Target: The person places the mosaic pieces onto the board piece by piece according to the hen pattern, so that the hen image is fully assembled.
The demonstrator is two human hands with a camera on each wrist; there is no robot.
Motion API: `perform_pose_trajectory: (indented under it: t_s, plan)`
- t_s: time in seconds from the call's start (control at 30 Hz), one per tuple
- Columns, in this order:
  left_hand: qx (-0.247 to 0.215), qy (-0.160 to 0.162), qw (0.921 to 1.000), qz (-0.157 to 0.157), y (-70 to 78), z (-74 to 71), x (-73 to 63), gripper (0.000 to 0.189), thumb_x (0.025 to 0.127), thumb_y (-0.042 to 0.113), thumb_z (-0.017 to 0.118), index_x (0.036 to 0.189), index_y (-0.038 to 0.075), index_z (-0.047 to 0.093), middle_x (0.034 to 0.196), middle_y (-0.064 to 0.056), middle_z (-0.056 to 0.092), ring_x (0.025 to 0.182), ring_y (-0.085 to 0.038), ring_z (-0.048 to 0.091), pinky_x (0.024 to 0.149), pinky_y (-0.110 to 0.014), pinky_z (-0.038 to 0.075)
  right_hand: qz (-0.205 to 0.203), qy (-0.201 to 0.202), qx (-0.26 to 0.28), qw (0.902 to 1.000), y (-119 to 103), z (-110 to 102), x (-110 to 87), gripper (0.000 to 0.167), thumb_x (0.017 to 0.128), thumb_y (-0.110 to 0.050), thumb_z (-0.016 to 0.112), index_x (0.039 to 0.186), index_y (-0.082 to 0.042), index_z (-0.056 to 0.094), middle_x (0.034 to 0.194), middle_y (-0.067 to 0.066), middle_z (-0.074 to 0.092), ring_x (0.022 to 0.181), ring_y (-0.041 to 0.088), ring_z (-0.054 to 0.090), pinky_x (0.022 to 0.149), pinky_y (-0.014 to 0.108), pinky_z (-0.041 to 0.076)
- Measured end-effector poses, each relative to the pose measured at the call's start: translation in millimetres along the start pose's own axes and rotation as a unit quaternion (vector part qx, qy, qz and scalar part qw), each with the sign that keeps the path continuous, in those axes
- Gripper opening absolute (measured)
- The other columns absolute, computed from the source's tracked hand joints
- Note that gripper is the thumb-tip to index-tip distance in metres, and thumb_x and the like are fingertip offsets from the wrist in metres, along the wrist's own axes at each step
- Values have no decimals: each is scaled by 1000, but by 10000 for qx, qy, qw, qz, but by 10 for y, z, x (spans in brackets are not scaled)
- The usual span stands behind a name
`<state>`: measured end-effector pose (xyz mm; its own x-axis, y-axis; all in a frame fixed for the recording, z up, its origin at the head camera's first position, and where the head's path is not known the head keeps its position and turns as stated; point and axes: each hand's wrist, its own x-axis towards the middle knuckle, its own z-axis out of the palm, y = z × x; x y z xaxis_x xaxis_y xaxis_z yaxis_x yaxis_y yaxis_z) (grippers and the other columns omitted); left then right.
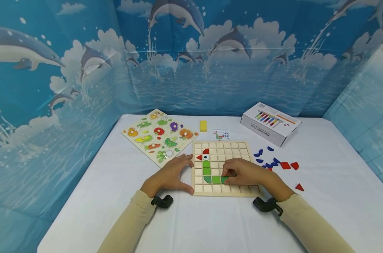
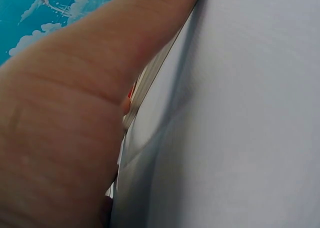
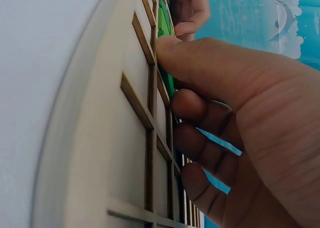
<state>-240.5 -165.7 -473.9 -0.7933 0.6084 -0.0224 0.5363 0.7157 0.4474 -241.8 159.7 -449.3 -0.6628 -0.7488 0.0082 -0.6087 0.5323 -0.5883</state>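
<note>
Our right hand point(image 1: 242, 171) pinches the dark-green tile point(image 1: 224, 179) (likely light, stiff; grip opposite edges); left hand point(image 1: 173, 172) spreads fingers point(image 1: 185, 159) wide along gridded board point(image 1: 223, 196).

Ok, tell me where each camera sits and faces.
Head: on the head, facing forward and down at the board; both sleeves, left hand, right hand show.
Left wrist: on that wrist, facing across the tablecloth; left hand shows.
Right wrist: on that wrist, facing along the board; both hands show.
Shared: head and right wrist both show the right hand at a green tile.
</note>
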Motion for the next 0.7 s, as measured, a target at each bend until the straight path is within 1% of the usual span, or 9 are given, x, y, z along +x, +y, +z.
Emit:
perform_pose_trajectory:
  t_s: [0.2,0.33,0.5,0.6,0.7]
  plan:
    - [10,32,10000,19,-7,8,-3,90,61,81,78,129,28,50,165,7,25,153,-19,14,122,-42,13,5,-70,142,9999,-4,-7,-6,14,88,-16,81,94,-21,70,82,-10,57,80,14,54,68,26,48]
    - [30,15,10000,-4,-9,15,-4,89,62,79,79,129,29,50,165,8,25,153,-18,14,122,-41,13,10,-85,270,9996,20,3,-13,14,89,-17,80,98,-21,70,82,-9,56,81,15,54,67,25,48]
    - [8,22,10000,3,-9,15,-4,89,61,79,79,129,28,50,165,8,25,153,-19,14,122,-42,14,-176,-100,450,9988,81,20,-30,19,91,-14,78,106,-20,68,82,-7,54,80,14,54,66,25,48]
    - [-3,36,10000,22,-14,16,-2,90,61,81,78,129,29,50,165,8,25,153,-19,14,122,-42,14,-272,-113,511,9983,107,24,-40,21,92,-10,75,109,-19,68,84,-6,54,82,15,54,68,26,48]
    - [14,68,10000,44,-26,17,2,91,60,83,76,129,29,50,165,8,25,153,-19,14,122,-42,13,-140,-104,523,9985,104,15,-41,23,91,-7,72,109,-21,67,86,-6,55,84,16,55,69,26,48]
